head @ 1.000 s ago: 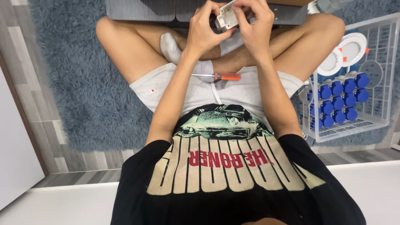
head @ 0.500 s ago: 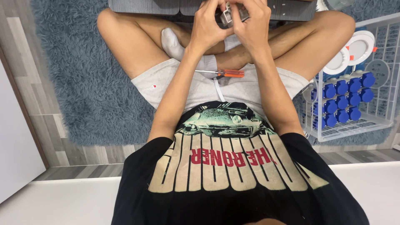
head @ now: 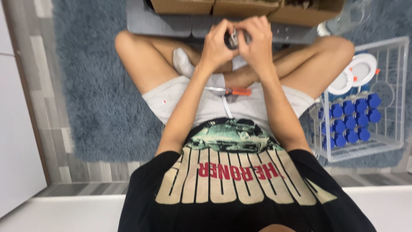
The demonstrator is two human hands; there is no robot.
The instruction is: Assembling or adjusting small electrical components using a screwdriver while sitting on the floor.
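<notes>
I sit cross-legged on a rug with both hands raised together over my ankles. My left hand [head: 216, 46] and my right hand [head: 259, 43] both grip a small dark and silver part [head: 234, 38], fingers wrapped round it so most of it is hidden. A screwdriver with an orange handle [head: 230, 90] lies across my lap on the grey shorts, below both hands and touched by neither.
Cardboard boxes [head: 246, 7] stand on a grey board [head: 171, 23] just beyond my hands. At the right a white wire basket [head: 397, 86] holds several blue-capped pieces [head: 352, 120] and two white round discs [head: 354, 73]. A blue-grey shaggy rug [head: 94, 99] lies underneath, and a white cabinet [head: 17, 141] stands at the left.
My hands stay closed together on the small part, turning it slightly. The view has tilted, so hands and boxes sit lower in the frame.
</notes>
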